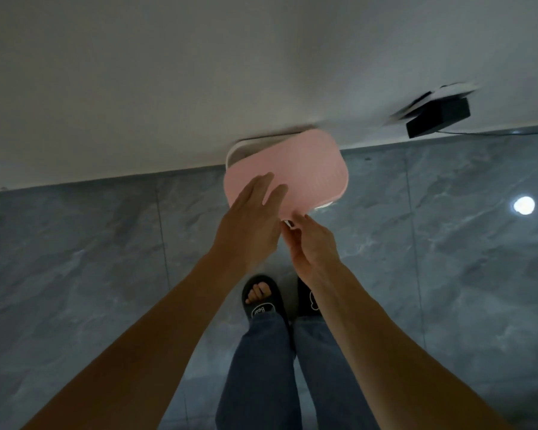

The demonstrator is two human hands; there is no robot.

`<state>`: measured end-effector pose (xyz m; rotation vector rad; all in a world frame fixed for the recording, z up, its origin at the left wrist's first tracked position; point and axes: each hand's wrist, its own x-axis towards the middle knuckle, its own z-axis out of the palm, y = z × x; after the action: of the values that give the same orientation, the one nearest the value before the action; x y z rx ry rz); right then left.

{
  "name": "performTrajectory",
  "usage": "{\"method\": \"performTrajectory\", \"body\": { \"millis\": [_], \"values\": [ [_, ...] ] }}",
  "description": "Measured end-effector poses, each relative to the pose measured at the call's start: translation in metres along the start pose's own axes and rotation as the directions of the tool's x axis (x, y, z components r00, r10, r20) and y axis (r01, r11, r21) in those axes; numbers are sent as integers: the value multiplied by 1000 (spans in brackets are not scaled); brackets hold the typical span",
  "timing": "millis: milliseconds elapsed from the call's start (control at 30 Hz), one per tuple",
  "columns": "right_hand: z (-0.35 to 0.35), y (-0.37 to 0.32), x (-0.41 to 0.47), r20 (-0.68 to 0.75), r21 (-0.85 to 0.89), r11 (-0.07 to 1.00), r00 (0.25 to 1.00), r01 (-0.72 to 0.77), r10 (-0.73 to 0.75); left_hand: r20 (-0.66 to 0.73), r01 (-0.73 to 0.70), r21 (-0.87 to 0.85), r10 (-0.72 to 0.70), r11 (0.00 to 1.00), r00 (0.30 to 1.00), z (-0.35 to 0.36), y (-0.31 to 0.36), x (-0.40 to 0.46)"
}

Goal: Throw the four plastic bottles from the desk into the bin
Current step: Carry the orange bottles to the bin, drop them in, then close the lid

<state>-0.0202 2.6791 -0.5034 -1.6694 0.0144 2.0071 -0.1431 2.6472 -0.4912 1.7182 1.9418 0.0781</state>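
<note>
A pale wall (168, 72) fills the upper half of the view, meeting a grey marbled tile floor (75, 274) along a slanting line. A round spot of reflected light (524, 205) glares on the tiles at right. The person stands facing the wall in blue jeans (261, 367) and dark slippers (261, 301), one of them marked "Bear", both bare forearms reaching forward.

Against the foot of the wall stands the bin (239, 147), its white rim showing at the back and left beneath a pink ribbed lid (311, 169) that sits tilted over the opening. The inside of the bin is hidden by the lid, so whether any bottle lies in it cannot be told, and no plastic bottle appears anywhere in the view.

The left hand (249, 225) is spread open, palm down, fingers extended and resting over the lid's near left part, gripping nothing. The right hand (314, 246) is partly curled, its fingertips (302, 219) pinching at the lid's near edge, where a small white piece shows between them; what that piece is cannot be told.

Further right along the wall, a black box (438, 117) with a white blurred top sits at the floor line, a thin dark cable (485, 132) trailing from it.
</note>
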Motion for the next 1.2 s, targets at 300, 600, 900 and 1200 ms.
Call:
{"method": "performTrajectory", "body": {
  "millis": [300, 600, 900, 1200],
  "values": [
    [-10, 12, 49, 12, 71, 980, 982, -186, 186, 74, -21, 57, 17, 998, 997, 56, -18, 21],
    [-6, -5, 70, 86, -41, 968, 964, -248, 251, -6, -12, 74, 12, 997, 1000, 67, -27, 27],
    [-10, -3, 87, 53, -137, 965, 972, -222, 231, -20, 0, 121, 3, 993, 1000, 71, -29, 32],
    [-12, 6, 94, -90, -378, 921, 994, -97, 68, 11, 0, 111, -1, 994, 1000, 79, -28, 33]
  ]
}}
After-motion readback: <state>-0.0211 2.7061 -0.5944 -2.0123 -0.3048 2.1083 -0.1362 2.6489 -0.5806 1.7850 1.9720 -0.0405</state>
